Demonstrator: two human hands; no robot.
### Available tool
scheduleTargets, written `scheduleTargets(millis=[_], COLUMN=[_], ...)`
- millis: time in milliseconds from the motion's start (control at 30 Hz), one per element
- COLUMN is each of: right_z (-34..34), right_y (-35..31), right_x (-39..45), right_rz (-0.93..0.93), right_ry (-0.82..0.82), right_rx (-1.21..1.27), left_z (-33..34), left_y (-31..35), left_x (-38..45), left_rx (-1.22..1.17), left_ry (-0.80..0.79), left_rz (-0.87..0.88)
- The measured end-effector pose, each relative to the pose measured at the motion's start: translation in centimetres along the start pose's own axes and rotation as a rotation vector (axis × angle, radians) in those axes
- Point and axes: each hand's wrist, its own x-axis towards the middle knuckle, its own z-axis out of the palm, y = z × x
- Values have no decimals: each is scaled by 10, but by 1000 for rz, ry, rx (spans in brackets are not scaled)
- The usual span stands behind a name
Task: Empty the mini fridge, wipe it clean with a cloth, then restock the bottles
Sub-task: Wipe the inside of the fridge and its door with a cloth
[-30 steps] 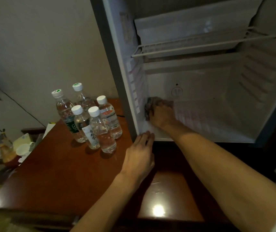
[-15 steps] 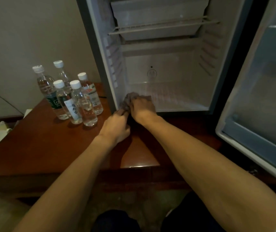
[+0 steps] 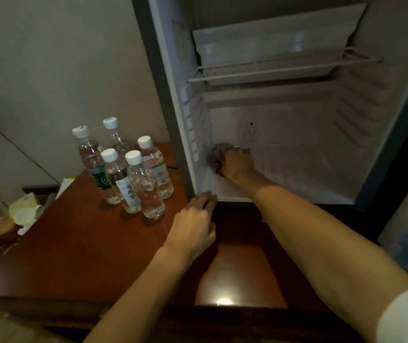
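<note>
Reddish wooden bench (image 3: 79,251) carries five water bottles (image 3: 133,174) at left; my left hand (image 3: 194,229) rests flat, fingers relaxed, by the open mini fridge (image 3: 297,115); inside, my right hand (image 3: 237,163) grips the cloth (image 3: 214,157) on its floor.

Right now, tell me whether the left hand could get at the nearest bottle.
Probably yes. The left hand rests open on the table by the fridge's front edge, holding nothing, and only bare tabletop lies between it and the nearest bottle.
</note>
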Motion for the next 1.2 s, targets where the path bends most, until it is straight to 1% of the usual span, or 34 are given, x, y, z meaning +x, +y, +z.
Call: scheduleTargets(millis=[67,200,333,500,567,667,767,967,1100,1200], right_z=[1,6,-5,-13,-15,-9,-7,-10,-13,-13], right_y=[2,4,-1,-7,-10,-8,-4,-2,1,2], right_x=[14,22,-11,-65,-85,-103,-108,-94,-66,-41], right_rz=[19,17,-11,-93,-84,-24,-46,-76,-98,-90], right_ry=[-35,-6,-4,0,-10,-60,-75,-18,23,35], right_rx=[59,84,28,-48,-71,-86,-115,-99,-68,-88], left_z=[3,5,0,-8,-10,-13,-14,-9,-5,-3], left_y=[-3,0,3,6,7,11,14,7,1,-2], left_x=[1,1,4,5,3,1,0,3,5,6], left_rx=[-8,-5,18,42,42,55,51,54,57,52], left_ry=[5,15,-2,-31,-31,-25,-7,18,40,48], left_rz=[11,15,1,-15,-27,-47,-56,-23,12,38])
